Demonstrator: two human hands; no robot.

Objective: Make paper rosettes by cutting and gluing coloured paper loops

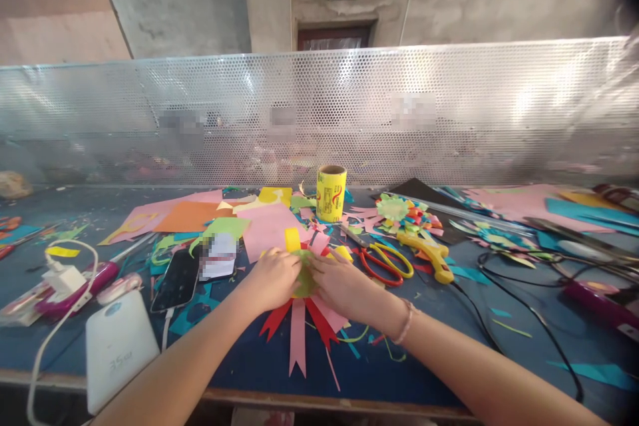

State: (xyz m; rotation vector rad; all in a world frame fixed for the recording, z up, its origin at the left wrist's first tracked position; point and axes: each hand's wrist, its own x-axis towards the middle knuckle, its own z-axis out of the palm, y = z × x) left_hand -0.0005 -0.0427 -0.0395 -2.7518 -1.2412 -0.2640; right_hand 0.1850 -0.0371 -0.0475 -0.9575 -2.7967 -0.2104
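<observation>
My left hand [272,277] and my right hand [339,283] meet over a paper rosette [303,279] at the middle of the blue table [439,359]. Both hands have curled fingers pressed on its green and yellow centre. Red and pink ribbon tails [298,333] fan out below the hands toward me. A yellow paper loop [292,238] stands just behind my left hand. Most of the rosette's centre is hidden under my fingers.
Scissors [387,263] with yellow and red handles and a yellow glue gun [430,254] lie to the right. A yellow tape roll [331,193] stands behind. A phone [176,279], a white power bank [118,346] and a charger [64,277] sit left. Paper scraps and cables lie about; a perforated metal screen [319,113] closes the back.
</observation>
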